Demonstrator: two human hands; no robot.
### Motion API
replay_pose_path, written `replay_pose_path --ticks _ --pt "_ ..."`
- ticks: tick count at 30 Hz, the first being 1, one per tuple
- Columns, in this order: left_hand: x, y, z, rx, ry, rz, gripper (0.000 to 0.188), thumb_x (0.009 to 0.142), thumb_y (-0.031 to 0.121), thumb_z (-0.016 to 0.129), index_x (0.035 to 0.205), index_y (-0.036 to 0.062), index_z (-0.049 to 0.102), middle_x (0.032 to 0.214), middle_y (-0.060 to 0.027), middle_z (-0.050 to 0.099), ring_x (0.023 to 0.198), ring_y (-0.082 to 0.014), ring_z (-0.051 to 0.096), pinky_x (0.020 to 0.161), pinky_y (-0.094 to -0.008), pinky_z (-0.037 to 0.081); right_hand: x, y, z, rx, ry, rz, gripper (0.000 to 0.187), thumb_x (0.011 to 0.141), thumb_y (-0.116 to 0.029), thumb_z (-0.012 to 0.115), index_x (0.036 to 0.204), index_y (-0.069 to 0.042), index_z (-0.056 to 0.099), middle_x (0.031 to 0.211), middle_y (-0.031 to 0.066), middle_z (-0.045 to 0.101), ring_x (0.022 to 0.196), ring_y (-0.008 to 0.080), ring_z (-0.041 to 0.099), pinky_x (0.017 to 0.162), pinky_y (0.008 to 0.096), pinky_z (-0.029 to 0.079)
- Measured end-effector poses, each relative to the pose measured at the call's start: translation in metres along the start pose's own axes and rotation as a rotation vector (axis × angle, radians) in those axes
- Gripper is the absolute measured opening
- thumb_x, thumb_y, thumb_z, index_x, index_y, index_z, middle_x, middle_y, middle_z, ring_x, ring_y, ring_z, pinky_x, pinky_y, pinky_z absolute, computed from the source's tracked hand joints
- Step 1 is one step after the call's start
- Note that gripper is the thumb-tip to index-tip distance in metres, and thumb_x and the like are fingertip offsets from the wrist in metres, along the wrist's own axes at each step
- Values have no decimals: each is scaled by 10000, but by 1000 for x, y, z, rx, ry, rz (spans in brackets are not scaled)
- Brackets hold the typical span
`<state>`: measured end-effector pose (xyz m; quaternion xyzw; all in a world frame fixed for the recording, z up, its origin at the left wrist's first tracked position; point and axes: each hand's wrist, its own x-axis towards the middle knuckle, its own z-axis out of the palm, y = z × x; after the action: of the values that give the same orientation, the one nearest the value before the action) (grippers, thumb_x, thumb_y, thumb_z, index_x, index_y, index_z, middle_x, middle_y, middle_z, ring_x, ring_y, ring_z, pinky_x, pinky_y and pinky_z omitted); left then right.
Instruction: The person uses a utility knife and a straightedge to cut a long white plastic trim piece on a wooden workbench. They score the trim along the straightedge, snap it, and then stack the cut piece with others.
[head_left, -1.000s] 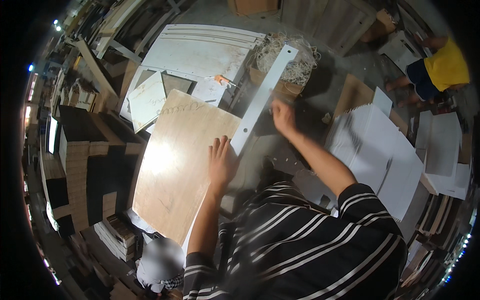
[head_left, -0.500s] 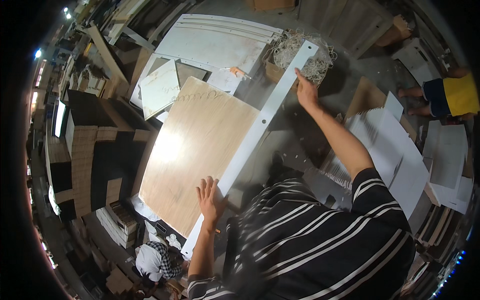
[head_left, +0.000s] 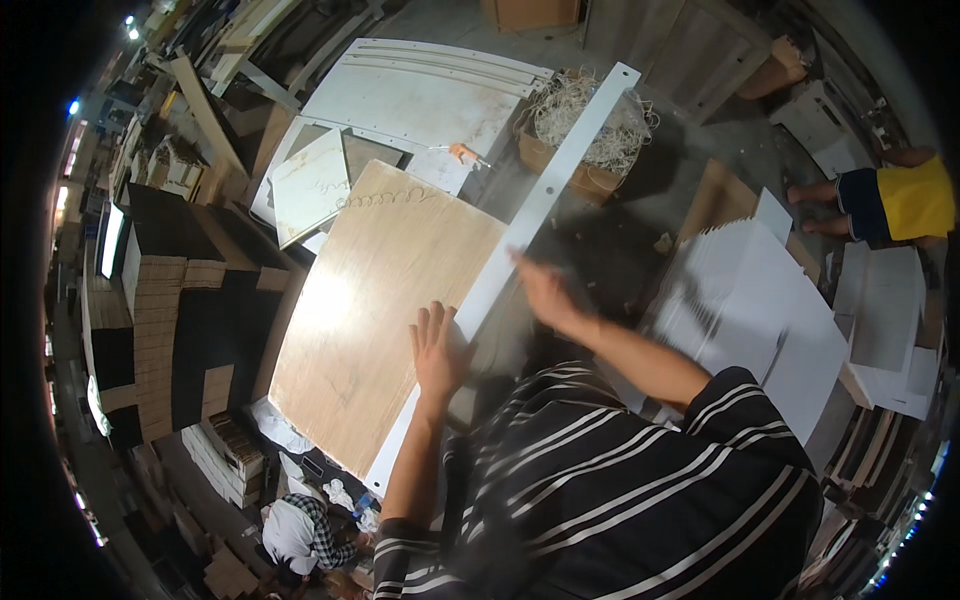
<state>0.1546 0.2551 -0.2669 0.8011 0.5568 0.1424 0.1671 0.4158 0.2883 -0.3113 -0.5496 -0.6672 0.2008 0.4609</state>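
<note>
A long white strip [head_left: 568,160] with holes along it lies diagonally along the right edge of a light wood-grain panel [head_left: 375,270]. Resting on the strip and the panel beside it, fingers stretched out, is my left hand [head_left: 437,352]. My right hand [head_left: 548,296] is beside the strip's near edge, around its middle, smeared by motion. Its fingertips are at or close to that edge; whether they touch it I cannot make out. The strip's far end sticks out past the panel, over a cardboard box [head_left: 528,150] of tangled pale strands.
Beyond the panel lie large white boards [head_left: 420,85] and a small orange-handled tool [head_left: 463,153]. Stacked brown and black boards [head_left: 160,310] rise at left; white sheets [head_left: 740,300] are stacked at right. One person [head_left: 905,195] wears yellow at far right; another [head_left: 300,535] is at lower left.
My right hand has come away from near the strip's far end and moved back toward me, to around its middle. My left hand has shifted slightly farther up the strip.
</note>
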Motion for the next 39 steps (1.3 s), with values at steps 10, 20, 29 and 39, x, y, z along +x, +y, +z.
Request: replay_pose_path --ticks 10,20,29,39 --pt "-129 -73 -54 50 -37 -38 829 727 224 863 1474 121 521 1576 -160 451 1493 -394 353 1222 -574 254 103 116 -84 -435 161 321 554 971 -71 526 1480 -287 549 887 260 678 828 467 658 764 505 525" --pt "-115 -67 -40 60 -43 -38 808 741 236 854 1466 99 526 1556 -137 483 1489 -392 359 1223 -573 252 -75 -86 53 80 -575 96 647 879 57 494 1477 -182 556 1021 206 674 895 422 650 782 450 552" --pt "-113 -68 -41 60 -92 -41 813 760 310 844 1475 104 518 1580 -151 452 1500 -417 330 1220 -593 232 66 82 -49 -25 197 455 201 976 -103 566 1102 -80 721 776 104 701 699 206 664 681 377 525" --pt "-105 -61 -39 76 -80 27 787 772 312 837 1447 58 522 1541 -122 506 1494 -397 353 1225 -603 207 136 158 -82 -223 339 421 584 965 -19 493 1472 -299 569 940 209 703 874 393 678 758 456 524"
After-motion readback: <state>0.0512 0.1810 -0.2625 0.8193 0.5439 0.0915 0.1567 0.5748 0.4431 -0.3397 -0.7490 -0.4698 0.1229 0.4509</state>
